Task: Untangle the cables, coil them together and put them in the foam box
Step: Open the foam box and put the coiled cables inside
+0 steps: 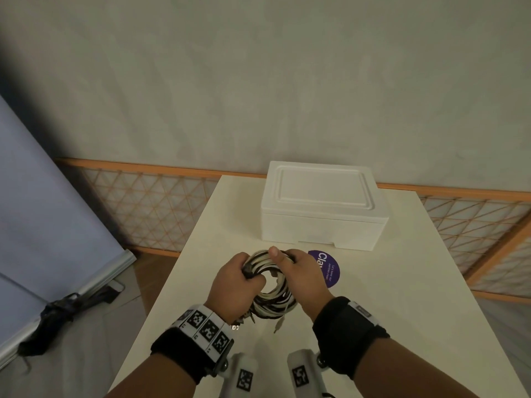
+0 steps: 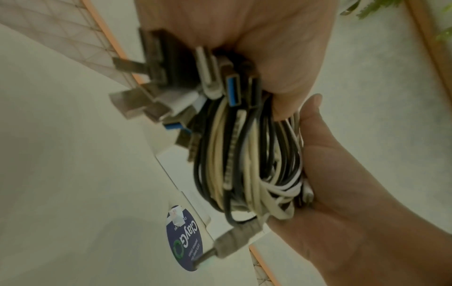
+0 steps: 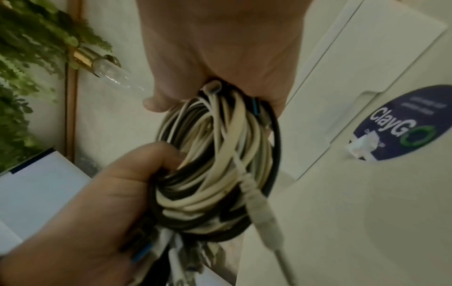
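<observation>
I hold the coil of cables [image 1: 271,282] above the near half of the worktop [image 1: 402,282], between its left and right edges, so that the loops hang free and nothing drags on the surface. My left hand [image 1: 234,285] is closed in a fist round the left side of the coil, where most of the plug ends [image 2: 171,96] are gathered; I keep them bunched there, I judge, so they cannot slip back through the loops and knot again. My right hand [image 1: 304,275] curls round the far right side of the coil, thumb laid over the top strands, which keeps the black and white loops pressed together as one ring. One loose plug [image 1: 280,323] dangles from the near side of the coil, clear of both hands; it may catch on something when I move the bundle.

The foam box [image 1: 323,205] stands at the far edge of the worktop, well beyond the coil, with its lid [image 1: 321,185] on. Just beside my right hand, between coil and box, a round purple sticker [image 1: 330,271] lies flat on the worktop.

The coiling looks about done to me. The lid must come off first, so one hand will have to carry the whole coil alone
</observation>
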Tool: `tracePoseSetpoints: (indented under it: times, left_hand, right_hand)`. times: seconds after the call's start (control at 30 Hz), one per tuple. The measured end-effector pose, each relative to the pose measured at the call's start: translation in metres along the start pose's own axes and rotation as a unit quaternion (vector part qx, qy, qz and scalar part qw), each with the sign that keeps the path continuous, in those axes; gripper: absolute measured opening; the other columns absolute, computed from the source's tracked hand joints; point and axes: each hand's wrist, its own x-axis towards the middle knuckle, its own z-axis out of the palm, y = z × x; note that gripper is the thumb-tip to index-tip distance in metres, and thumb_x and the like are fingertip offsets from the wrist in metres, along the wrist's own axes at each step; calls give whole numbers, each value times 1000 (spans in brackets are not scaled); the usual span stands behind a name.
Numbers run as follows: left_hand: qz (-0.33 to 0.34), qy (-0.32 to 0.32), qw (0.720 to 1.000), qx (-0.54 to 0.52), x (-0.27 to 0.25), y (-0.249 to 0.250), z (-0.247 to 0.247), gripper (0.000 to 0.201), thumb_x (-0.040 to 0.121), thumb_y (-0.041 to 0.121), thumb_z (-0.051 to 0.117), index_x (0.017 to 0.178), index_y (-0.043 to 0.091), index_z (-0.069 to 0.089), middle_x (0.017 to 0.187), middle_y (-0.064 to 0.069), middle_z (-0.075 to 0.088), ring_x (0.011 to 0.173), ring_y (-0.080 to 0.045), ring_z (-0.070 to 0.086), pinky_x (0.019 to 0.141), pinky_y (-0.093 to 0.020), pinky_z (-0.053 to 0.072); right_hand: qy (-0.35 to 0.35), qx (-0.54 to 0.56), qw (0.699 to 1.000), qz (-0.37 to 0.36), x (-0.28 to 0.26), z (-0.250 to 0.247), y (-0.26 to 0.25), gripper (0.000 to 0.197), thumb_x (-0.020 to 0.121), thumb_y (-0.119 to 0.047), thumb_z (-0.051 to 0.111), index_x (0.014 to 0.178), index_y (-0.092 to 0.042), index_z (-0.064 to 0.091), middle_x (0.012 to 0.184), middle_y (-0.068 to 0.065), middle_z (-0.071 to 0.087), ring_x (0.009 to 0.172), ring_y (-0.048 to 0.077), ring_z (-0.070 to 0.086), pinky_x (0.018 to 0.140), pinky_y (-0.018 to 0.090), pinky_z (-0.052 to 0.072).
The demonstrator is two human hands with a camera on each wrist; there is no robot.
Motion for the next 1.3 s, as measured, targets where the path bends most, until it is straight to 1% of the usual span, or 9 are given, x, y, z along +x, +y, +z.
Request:
tracePoseSetpoints:
  times: [0.23, 0.33, 0.53, 0.67, 0.77, 0.83, 1.1, 1.23, 1.3]
  left_hand:
    - [-72, -30, 991, -107, 4, 6, -1, 26, 64, 22, 65, 89, 14, 61, 80, -7, 67, 73, -20, 64, 67, -34, 50]
    - [-92, -81, 985, -119, 4, 7, -5, 23, 61, 25, 64, 77, 9, 61, 67, -4, 60, 63, -18, 58, 61, -31, 46]
    - [-49, 21, 996, -69, 8, 6, -5, 10, 75, 12, 60, 67, 10, 54, 55, 1, 49, 51, -13, 43, 52, -24, 35]
    - [-80, 53, 991, -97, 13, 7, 1, 11, 77, 9, 58, 76, -2, 57, 60, -7, 51, 56, -18, 46, 55, -29, 38]
    - [-93, 52, 987, -118, 18, 10, 5, 13, 78, 10, 58, 78, -3, 59, 64, -11, 56, 60, -20, 50, 58, -31, 41]
    - [-96, 36, 988, -118, 18, 12, 7, 10, 78, 9, 58, 71, 2, 57, 61, -6, 52, 58, -18, 47, 56, -29, 39]
    - [-136, 32, 970, -197, 12, 5, 19, 20, 72, 16, 65, 89, 5, 65, 82, -14, 69, 75, -25, 66, 70, -36, 54]
    - [-129, 46, 978, -157, 14, -2, 18, 16, 74, 13, 60, 82, -1, 60, 67, -13, 58, 62, -22, 54, 59, -33, 43]
    - [-145, 54, 977, -146, 17, -5, 17, 8, 77, 9, 58, 75, 2, 57, 61, -7, 52, 58, -20, 49, 57, -31, 40]
  right_hand:
    - [8, -126, 989, -73, 18, -5, -20, 76, 64, -79, 52, 64, -2, 50, 55, 3, 43, 50, 11, 39, 54, 27, 36]
    - [0, -157, 981, -118, 26, -8, -27, 74, 62, -78, 54, 62, -5, 45, 53, 0, 35, 47, 8, 31, 49, 21, 30]
    - [28, -78, 993, -88, 32, 0, -30, 77, 65, -74, 58, 70, 3, 55, 55, 1, 45, 47, 5, 39, 48, 15, 33]
    - [75, 49, 996, 4, 27, 6, -16, 79, 60, -78, 62, 80, -2, 65, 66, 7, 64, 61, 19, 60, 65, 32, 51]
    - [102, 174, 974, 106, 26, 13, -13, 56, 82, -63, 56, 81, -9, 70, 77, 11, 73, 75, 27, 71, 74, 39, 58]
    - [115, 185, 965, 142, 32, 11, -15, 63, 88, -60, 49, 74, -3, 68, 74, 16, 71, 73, 33, 69, 75, 41, 58]
    - [103, 146, 978, 109, 41, 7, -19, 52, 83, -57, 57, 70, -8, 56, 63, 13, 54, 60, 24, 52, 62, 34, 45]
    - [79, 125, 981, 126, 35, 10, -11, 58, 85, -61, 51, 77, -6, 63, 69, 13, 65, 67, 24, 61, 71, 34, 52]
    - [60, 141, 978, 140, 31, 14, -8, 77, 72, -76, 50, 83, -1, 64, 75, 12, 68, 73, 25, 63, 82, 42, 53]
